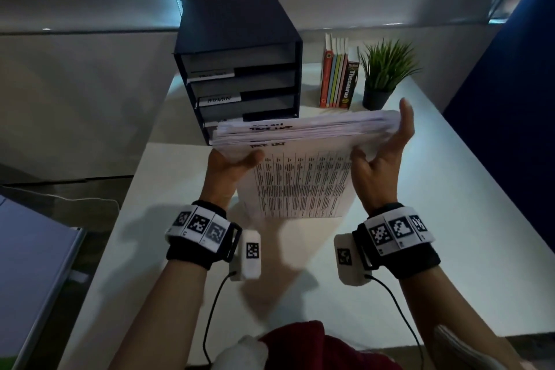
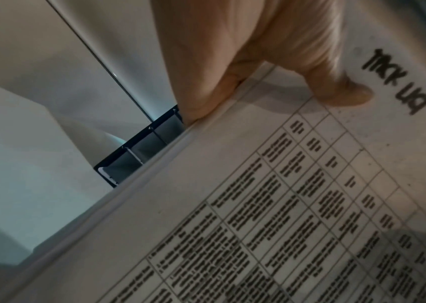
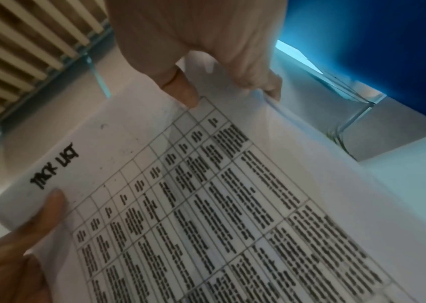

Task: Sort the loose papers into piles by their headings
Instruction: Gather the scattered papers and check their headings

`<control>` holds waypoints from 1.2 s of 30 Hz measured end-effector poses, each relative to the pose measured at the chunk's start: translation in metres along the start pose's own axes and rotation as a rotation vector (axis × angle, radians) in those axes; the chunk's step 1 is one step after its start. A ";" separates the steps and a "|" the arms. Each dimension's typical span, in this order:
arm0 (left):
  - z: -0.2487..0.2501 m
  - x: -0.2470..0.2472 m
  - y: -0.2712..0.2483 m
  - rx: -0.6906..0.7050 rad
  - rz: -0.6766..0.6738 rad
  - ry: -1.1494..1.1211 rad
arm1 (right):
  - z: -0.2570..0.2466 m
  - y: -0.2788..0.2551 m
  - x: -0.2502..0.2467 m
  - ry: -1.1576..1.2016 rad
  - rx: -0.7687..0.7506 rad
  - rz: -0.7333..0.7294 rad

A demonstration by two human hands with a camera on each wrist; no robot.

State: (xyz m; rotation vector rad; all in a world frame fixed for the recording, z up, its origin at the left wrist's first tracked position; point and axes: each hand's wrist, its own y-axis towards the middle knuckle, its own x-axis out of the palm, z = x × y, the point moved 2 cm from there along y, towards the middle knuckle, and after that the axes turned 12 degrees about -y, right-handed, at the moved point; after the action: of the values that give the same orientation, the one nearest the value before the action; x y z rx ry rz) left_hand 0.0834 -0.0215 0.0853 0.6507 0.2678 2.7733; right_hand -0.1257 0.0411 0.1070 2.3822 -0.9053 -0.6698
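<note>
Both hands hold the stack of loose papers (image 1: 303, 141) upright on its lower edge on the white desk (image 1: 450, 219), just in front of the dark letter tray (image 1: 240, 69) at 12 o'clock. Standing it tilted toward the person puts the front sheet's handwritten heading (image 3: 55, 169), seemingly "TASK LIST", in plain sight above its printed table, which is probably why it is held this way. The left hand (image 1: 228, 167) pinches the stack's upper corner at 10 o'clock, thumb (image 2: 336, 88) pressed on the front sheet and the other fingers out of sight behind. The right hand (image 1: 381, 156) grips the corner at 2 o'clock, thumb on the front, fingers curled over the top edge, one raised, likely ready to peel a sheet free. The tray's shelves carry blurred labels, likely the sorting targets. Books (image 1: 338, 81) and a potted plant (image 1: 383, 75) stand at 1 o'clock. No piles lie on the desk yet
</note>
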 end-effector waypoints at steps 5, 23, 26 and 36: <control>-0.002 -0.007 0.004 -0.021 0.032 -0.045 | -0.007 0.014 -0.005 -0.261 -0.167 -0.027; 0.005 -0.012 0.025 0.000 0.183 -0.052 | 0.009 0.008 0.013 0.227 0.355 -0.143; 0.010 -0.010 0.025 0.040 0.104 -0.070 | 0.002 0.012 0.014 0.198 0.208 -0.055; -0.008 -0.024 0.021 -0.073 0.075 -0.019 | 0.000 0.018 0.023 -0.037 0.076 -0.044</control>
State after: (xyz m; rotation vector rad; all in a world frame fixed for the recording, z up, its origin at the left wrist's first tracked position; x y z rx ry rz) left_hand 0.0958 -0.0501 0.0736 0.6818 0.1401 2.8316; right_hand -0.1190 0.0131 0.1122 2.4706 -0.9112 -0.7101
